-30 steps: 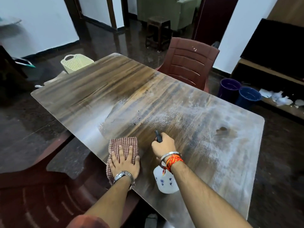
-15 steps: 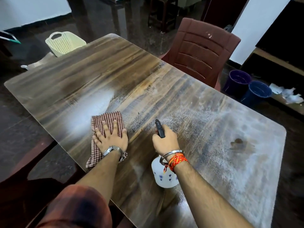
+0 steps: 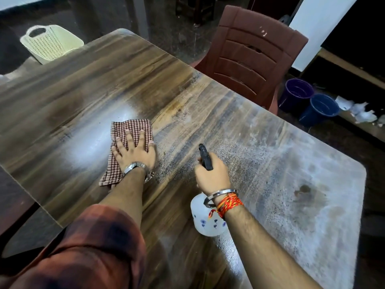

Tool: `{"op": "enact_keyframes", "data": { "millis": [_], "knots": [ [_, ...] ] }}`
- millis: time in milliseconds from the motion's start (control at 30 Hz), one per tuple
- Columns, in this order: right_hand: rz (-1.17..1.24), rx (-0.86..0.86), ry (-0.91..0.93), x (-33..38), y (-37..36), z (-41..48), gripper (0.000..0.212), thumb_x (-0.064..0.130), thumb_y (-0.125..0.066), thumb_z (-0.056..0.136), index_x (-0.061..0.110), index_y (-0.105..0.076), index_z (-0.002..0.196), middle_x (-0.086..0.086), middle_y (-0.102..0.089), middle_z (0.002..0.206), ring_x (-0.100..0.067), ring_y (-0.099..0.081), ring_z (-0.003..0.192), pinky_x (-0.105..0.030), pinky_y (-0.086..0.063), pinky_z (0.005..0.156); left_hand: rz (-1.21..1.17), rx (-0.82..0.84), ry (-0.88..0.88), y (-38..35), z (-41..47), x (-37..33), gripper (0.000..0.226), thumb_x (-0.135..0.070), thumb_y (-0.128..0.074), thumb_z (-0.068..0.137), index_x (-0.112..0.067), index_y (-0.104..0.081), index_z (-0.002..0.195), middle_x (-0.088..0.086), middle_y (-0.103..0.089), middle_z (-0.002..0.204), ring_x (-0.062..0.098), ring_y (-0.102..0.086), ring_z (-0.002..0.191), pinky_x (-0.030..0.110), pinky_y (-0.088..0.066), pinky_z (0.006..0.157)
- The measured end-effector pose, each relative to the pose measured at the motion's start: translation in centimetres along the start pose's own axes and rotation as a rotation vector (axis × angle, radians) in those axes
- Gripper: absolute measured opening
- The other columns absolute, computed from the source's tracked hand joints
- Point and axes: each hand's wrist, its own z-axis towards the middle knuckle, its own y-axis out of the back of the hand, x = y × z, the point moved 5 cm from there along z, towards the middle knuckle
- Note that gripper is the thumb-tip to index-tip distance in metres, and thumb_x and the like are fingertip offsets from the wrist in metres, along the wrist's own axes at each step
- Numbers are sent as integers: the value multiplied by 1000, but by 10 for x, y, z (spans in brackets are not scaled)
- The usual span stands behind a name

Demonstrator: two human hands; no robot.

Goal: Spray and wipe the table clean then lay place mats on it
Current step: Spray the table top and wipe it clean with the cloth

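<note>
While flat on cloth (image 3: 133, 127), left hand (image 3: 136, 156) fingers apart; right hand (image 3: 212, 178) fingers clamped round spray bottle (image 3: 203, 225).

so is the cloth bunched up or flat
Flat: the cloth lies spread on the table under the left hand, fingers straight.

Head view, my only feed. Camera sat above the near edge of the table (image 3: 208, 101), faced forward and steeply down across the top. Wide lens; table edges bowed. Both forearms showed at the bottom of frame, left hand (image 3: 135, 155) and right hand (image 3: 212, 178) close under the lens. Chair (image 3: 250, 49) and basket (image 3: 50, 44) lay beyond the far edge, along the top of frame, farther off.
</note>
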Motion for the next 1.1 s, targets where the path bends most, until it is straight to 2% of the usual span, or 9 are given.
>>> {"op": "enact_keyframes", "data": {
  "millis": [167, 267, 433, 633, 733, 833, 967, 1100],
  "knots": [
    [24, 20, -38, -5, 3, 7, 29, 27, -51, 69, 5, -56, 88, -28, -64, 80, -46, -63, 70, -55, -57, 65, 17, 8, -8, 1, 2, -6, 62, -66, -6, 91, -47, -1, 150, -2, 15, 161, 33, 11, 147, 54, 9, 117],
    [23, 20, -25, -9, 8, 2, 23, 26, -51, 70, 10, -55, 86, -22, -63, 79, -45, -62, 71, -55, -56, 65, 36, 21, -45, 0, -2, -14, 61, -64, -6, 91, -47, 2, 150, -1, 16, 161, 33, 11, 147, 54, 8, 116],
    [23, -1, 12, -25, 28, -14, 18, 28, -50, 69, 15, -53, 81, -18, -62, 78, -41, -62, 71, -54, -56, 69, 59, 92, -257, -16, -20, -88, 61, -63, -10, 92, -47, 3, 150, -2, 20, 159, 34, 15, 146, 55, 10, 116],
    [19, -53, 20, -74, 70, -19, 21, 32, -50, 63, 18, -57, 79, -13, -65, 78, -41, -64, 76, -55, -57, 71, 60, 76, -438, -44, -94, -164, 58, -64, -16, 93, -50, -6, 149, -6, 10, 162, 30, 8, 147, 52, 9, 116],
    [-16, 3, 52, -89, 85, -25, 20, 32, -48, 64, 17, -52, 77, -18, -63, 78, -42, -64, 72, -54, -56, 69, 20, 79, -300, -44, -107, -148, 61, -68, -15, 92, -51, -3, 149, -10, 11, 161, 26, 9, 148, 52, 9, 116],
    [-27, 93, 163, -97, 103, -43, 17, 24, -51, 70, 10, -54, 80, -18, -61, 79, -39, -61, 75, -48, -54, 71, -84, 18, 5, -44, -131, -96, 64, -72, -14, 90, -49, -2, 149, -8, 12, 161, 28, 10, 148, 52, 10, 116],
    [-33, 193, 285, -114, 134, -70, 7, 8, -57, 81, 1, -54, 82, -12, -57, 80, -31, -50, 75, -35, -40, 68, -136, -45, 373, -55, -209, -10, 68, -74, -12, 87, -48, -6, 150, -6, 9, 162, 30, 9, 148, 54, 8, 116],
    [-32, 288, 311, -134, 159, -98, 13, 6, -55, 82, 8, -46, 73, -2, -45, 71, -23, -39, 68, -31, -29, 61, -181, -52, 554, -75, -304, 11, 67, -72, -12, 88, -47, -5, 150, -5, 9, 162, 30, 9, 147, 52, 8, 116]
  ]
}}
